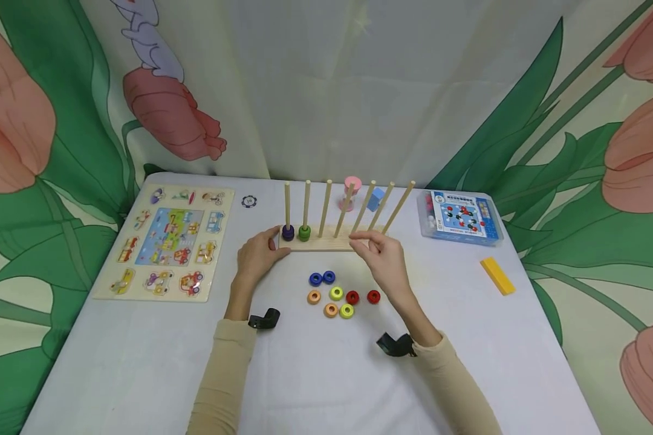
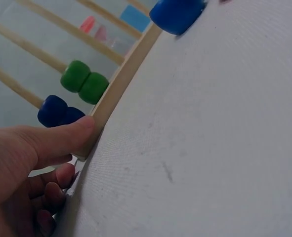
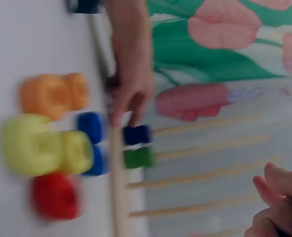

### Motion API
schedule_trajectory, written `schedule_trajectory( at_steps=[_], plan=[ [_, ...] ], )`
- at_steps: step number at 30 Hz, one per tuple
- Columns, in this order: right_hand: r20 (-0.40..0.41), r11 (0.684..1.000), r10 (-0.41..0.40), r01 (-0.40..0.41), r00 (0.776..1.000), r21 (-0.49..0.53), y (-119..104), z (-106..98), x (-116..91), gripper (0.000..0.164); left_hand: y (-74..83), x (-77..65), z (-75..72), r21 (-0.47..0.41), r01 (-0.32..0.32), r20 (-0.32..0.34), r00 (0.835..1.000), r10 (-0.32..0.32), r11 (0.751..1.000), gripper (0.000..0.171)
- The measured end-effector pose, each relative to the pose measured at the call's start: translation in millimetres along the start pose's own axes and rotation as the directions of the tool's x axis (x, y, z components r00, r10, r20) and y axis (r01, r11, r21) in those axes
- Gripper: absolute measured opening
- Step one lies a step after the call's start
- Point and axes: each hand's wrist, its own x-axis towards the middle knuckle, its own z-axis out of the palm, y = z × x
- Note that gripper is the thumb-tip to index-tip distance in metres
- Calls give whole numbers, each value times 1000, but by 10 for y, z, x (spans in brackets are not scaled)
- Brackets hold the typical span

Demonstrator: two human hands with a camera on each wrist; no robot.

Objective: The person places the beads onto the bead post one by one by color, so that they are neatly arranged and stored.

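A wooden peg stand [image 1: 321,244] has several upright rods on a flat base. My left hand [image 1: 256,257] grips its left end, thumb along the front edge in the left wrist view. Beside that thumb, two dark purple-blue rings [image 1: 288,232] are stacked on the first rod. Two green rings [image 1: 304,233] sit on the second rod. My right hand [image 1: 385,263] is over the right part of the base, fingers loosely bent, with nothing visible between thumb and forefinger. In front of the stand lie loose blue rings [image 1: 329,277], orange rings [image 1: 314,296], yellow rings [image 1: 346,311] and red rings [image 1: 373,296].
At left lies a vehicle picture puzzle board [image 1: 168,241], with a dark round token [image 1: 249,201] near it. Behind the stand are a pink hourglass-shaped object [image 1: 352,181] and a blue block [image 1: 376,199]. A clear box [image 1: 459,217] and a yellow block [image 1: 497,276] are at right.
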Motion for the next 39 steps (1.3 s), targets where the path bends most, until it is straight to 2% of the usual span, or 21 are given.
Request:
schedule_trajectory(
  at_steps=[3, 7, 11, 14, 18, 21, 24, 29, 35, 39],
  plan=[
    [47, 987, 159, -158, 986, -15, 304, -106, -207, 19, -7, -7, 4, -2, 1, -6, 1000, -1, 1000, 66],
    [104, 962, 272, -269, 957, -46, 599, -238, -457, 23, -20, 0, 22, 2, -2, -10, 1000, 2, 1000, 66],
    [158, 944, 328, -315, 931, -102, 772, -322, -641, 33, -29, 11, 37, 2, -4, -6, 1000, 4, 1000, 66],
    [176, 935, 345, -321, 922, -150, 838, -324, -715, 34, -37, 14, 36, 1, -3, -12, 1000, 3, 1000, 66],
    [137, 938, 319, -293, 938, -184, 859, -276, -713, 31, -36, 17, 20, 6, -14, -18, 1000, 14, 1000, 66],
    [95, 951, 278, -260, 956, -166, 757, -235, -632, 33, -27, 15, 10, 5, -20, -13, 1000, 20, 1000, 66],
    [56, 973, 216, -210, 975, -91, 546, -176, -491, 36, -22, 15, 18, 6, -14, -4, 1000, 14, 1000, 66],
    [10, 998, 58, -58, 998, 4, 93, -56, -160, 37, -27, 22, 33, 8, -14, 1, 1000, 14, 1000, 67],
    [-84, 992, -103, 109, 991, 71, -631, 37, 253, 32, -49, 19, 32, 13, -17, -4, 1000, 18, 1000, 67],
    [-116, 979, -177, 187, 977, 79, -749, 104, 556, 32, -39, 18, 27, 8, -24, -8, 1000, 25, 1000, 67]
  ],
)
